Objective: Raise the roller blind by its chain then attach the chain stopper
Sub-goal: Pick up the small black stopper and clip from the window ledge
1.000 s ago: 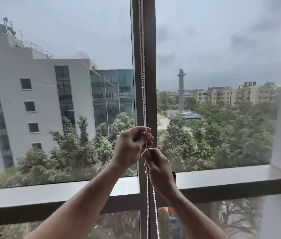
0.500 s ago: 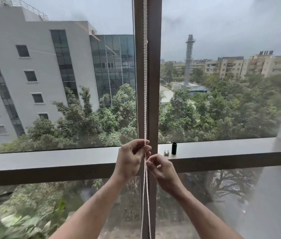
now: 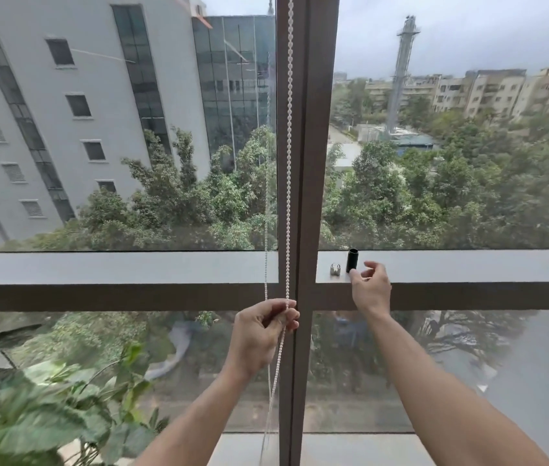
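Head view: you have one beaded white chain point(image 3: 288, 163), its two strands hanging along the brown mullion point(image 3: 310, 129). Right of the mullion, two small pieces stand on the sill point(image 3: 468, 267): a black cylinder point(image 3: 352, 260) and a stubby metal fitting point(image 3: 334, 269). Your left hand point(image 3: 261, 331) pinches the chain. Your right hand point(image 3: 370, 285) has let go since half a second ago; fingers spread, it touches the cylinder.

The left hand point(image 3: 263, 326) pinches the white bead chain point(image 3: 288, 163) against the brown window mullion point(image 3: 306, 163), below the horizontal ledge point(image 3: 132, 267). The right hand point(image 3: 370, 287), fingers spread, reaches onto the ledge, its fingertip touching or just beside a black cylinder point(image 3: 353, 260) standing upright (a small silvery piece point(image 3: 334, 269) sits just left of it). Green leaves point(image 3: 47, 415) fill the lower left.
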Tool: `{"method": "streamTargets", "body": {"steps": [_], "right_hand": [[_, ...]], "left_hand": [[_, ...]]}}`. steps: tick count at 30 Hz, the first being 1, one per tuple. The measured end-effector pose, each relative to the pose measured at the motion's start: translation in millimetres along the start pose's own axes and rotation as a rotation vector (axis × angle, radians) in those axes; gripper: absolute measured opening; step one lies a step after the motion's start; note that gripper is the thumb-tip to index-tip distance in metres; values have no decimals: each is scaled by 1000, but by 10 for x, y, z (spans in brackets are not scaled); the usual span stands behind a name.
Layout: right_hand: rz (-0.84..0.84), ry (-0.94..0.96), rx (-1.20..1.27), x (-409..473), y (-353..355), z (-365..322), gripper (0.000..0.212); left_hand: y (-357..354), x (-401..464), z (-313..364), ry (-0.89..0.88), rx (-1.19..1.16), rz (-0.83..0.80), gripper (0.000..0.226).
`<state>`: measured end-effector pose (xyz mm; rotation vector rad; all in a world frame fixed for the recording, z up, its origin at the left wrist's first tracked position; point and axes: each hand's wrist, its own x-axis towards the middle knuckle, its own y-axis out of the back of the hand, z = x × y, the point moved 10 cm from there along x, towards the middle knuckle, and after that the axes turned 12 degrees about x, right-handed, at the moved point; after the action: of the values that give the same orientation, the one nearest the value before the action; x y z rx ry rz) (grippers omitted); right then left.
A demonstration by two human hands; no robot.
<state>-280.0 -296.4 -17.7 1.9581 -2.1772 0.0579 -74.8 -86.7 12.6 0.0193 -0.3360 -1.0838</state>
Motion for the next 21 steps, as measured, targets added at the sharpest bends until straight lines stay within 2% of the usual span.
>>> {"method": "streamTargets", "body": {"steps": [4,9,18,21], "right_hand": [[-19,-16,-86,259,-75,73,52],[-103,-94,-154,445,-279,144,59],[-46,-89,-290,567,-287,128,42],[29,-56,-231,468,-201,88,30]], "left_hand": [[17,-123,-101,10,7,21,12],[59,-232,-192,22,0,54,13],[27,-412,-311,62,24,2,11],[24,-442,-290,58,1,4,16]]}}
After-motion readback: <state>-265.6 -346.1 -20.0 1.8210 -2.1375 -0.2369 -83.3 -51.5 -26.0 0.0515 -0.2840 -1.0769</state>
